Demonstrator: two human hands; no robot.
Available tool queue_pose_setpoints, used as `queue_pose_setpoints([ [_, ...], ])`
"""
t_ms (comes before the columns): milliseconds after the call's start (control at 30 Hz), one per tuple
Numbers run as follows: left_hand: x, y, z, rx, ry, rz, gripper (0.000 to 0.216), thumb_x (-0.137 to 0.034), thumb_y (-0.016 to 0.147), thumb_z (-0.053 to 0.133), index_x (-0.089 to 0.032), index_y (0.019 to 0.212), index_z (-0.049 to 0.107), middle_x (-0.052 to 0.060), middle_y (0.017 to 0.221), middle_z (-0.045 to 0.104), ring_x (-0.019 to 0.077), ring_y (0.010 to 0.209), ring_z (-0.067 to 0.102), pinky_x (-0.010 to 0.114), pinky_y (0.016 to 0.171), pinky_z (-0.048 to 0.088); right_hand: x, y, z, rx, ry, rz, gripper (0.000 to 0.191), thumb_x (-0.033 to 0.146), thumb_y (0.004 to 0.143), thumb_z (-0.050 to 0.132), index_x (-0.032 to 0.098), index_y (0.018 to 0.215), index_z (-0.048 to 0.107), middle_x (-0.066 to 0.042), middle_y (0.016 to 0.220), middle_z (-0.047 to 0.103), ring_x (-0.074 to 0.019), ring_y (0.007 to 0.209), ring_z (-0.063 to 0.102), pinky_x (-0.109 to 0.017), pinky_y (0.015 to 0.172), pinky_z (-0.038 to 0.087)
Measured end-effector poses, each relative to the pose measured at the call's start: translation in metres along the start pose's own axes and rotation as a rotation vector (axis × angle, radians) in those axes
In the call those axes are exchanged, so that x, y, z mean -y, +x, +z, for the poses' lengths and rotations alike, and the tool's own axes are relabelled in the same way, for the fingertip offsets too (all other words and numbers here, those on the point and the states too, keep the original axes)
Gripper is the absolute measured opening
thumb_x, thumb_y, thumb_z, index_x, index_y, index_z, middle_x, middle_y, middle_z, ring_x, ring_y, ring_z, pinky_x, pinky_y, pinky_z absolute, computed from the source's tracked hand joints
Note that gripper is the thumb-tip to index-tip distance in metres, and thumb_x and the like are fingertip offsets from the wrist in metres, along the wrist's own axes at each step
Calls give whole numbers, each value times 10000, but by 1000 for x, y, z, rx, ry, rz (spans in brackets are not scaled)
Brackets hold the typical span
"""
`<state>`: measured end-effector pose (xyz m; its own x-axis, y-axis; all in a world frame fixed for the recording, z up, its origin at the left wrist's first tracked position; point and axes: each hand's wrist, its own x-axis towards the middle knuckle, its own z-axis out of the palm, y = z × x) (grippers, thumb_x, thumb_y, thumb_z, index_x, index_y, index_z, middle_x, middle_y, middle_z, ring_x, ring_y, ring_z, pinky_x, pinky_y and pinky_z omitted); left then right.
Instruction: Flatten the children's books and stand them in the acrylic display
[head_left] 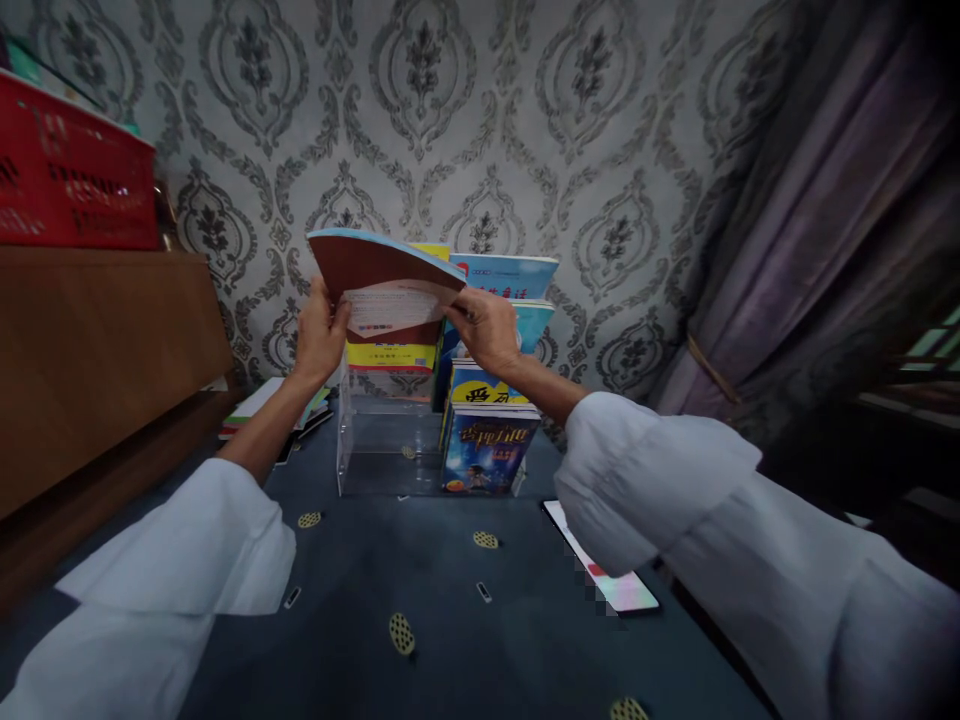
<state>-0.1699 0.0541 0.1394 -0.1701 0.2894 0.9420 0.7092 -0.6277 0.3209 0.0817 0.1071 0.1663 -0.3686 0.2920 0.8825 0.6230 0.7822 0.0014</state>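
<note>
You hold the paperback (375,265) up over the clear book rack (375,450) at the table's (420,590) far edge: left hand (321,335) curled round its left side, right hand (487,325) pinching the right. It looks light and floppy, its cover bowing, so both side edges are the safest hold.

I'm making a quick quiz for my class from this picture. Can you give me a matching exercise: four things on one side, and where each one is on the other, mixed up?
Things
1. brown book
2. phone
3. red crate
4. clear stand

Places
A. on top of the wooden cabinet
B. upright on the table, with books in it
C. held up between the left hand and right hand
D. flat on the table, beside the right sleeve

Pairs: 1-C, 2-D, 3-A, 4-B
</note>
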Motion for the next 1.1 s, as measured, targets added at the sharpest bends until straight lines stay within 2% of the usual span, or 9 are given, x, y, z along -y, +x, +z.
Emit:
queue_pose_setpoints([
  [233,-5,1,-2,-6,-19,25,297,-373,945,565,-238,1201,497,95,1115,674,253,1096,646,424,999,498,-2,-1,-1,-12,34,-13,213,260,944,507,192,857,690,-57,826,671,-235,805,607,-321,722,402],
  [500,-9,-3,-11,-29,128,4,262,-391,945,599,-247,1147,517,46,949,651,234,908,654,400,924,510,0,-6,2,-1,55,-26,196,294,968,499,188,857,620,-79,848,662,-220,790,573,-313,724,386],
  [767,3,-16,-11,67,130,-14,223,-357,942,579,-238,1123,525,52,962,645,243,940,657,414,920,508,-2,-17,13,91,6,6,193,300,952,548,179,851,660,-75,818,697,-209,735,582,-293,645,347],
  [1100,2,-21,-8,80,137,-91,227,-266,862,606,-233,1078,544,58,971,685,251,859,670,388,864,517,-6,-20,11,106,41,62,152,288,928,597,180,879,692,-72,810,728,-209,723,616,-287,624,353],
])
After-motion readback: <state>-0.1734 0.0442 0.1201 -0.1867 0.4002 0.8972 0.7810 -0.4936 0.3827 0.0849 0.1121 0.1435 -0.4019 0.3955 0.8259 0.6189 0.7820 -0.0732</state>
